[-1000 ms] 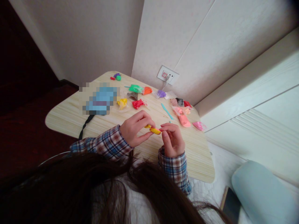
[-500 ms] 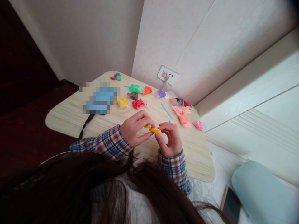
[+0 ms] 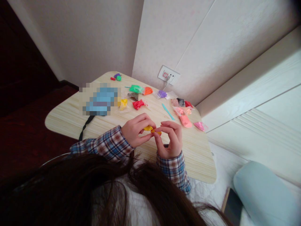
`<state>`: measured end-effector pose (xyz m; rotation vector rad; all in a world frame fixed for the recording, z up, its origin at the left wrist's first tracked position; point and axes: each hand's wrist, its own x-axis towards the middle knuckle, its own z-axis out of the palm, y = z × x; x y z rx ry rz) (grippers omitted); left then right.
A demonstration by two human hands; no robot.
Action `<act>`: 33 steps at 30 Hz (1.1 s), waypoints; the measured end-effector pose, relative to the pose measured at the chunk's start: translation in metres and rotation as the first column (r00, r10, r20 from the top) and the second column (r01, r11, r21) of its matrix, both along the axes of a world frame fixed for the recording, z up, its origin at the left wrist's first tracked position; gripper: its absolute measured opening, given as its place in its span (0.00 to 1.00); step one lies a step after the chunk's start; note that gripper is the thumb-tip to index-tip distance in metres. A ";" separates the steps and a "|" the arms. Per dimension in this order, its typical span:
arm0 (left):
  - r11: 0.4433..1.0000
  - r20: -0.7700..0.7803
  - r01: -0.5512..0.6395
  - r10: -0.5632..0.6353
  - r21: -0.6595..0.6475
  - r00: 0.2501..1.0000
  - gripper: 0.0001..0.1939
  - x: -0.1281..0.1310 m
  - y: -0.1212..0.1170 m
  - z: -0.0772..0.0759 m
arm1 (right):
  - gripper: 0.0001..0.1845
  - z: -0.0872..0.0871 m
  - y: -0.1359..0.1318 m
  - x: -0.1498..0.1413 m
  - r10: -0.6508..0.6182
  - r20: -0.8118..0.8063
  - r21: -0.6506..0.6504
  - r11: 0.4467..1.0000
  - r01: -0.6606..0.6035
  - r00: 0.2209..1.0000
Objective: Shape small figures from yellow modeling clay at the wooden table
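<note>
A small yellow modelling clay piece (image 3: 148, 128) is pinched between my two hands over the wooden table, with a reddish-brown bit near its middle. My left hand (image 3: 138, 130) grips it from the left with thumb and fingertips. My right hand (image 3: 171, 138) closes thumb and forefinger on its right part, which the fingers partly cover. Beyond my hands lie a turquoise clay knife (image 3: 168, 111), a red clay packet (image 3: 138, 104) and a yellow clay packet (image 3: 123, 104).
Green (image 3: 135, 89), purple (image 3: 162, 94) and salmon (image 3: 185, 121) clay packets lie along the table's (image 3: 197, 163) far side. Small finished-looking clay shapes (image 3: 118, 78) sit at the far left corner. A blurred-out blue object (image 3: 101, 100) lies left. A wall socket (image 3: 168, 75) holds a plug.
My right fingers have shifted left along the yellow clay piece, covering more of it. Its right part looks turned. My left hand has hardly moved.
</note>
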<state>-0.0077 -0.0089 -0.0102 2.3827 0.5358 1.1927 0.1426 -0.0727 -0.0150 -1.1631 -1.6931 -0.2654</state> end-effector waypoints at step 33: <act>0.997 0.050 0.061 -0.063 0.041 0.997 0.05 0.003 0.005 -0.008 | 0.05 -0.006 0.002 0.003 0.007 -0.034 -0.004 1.000 -0.007 0.999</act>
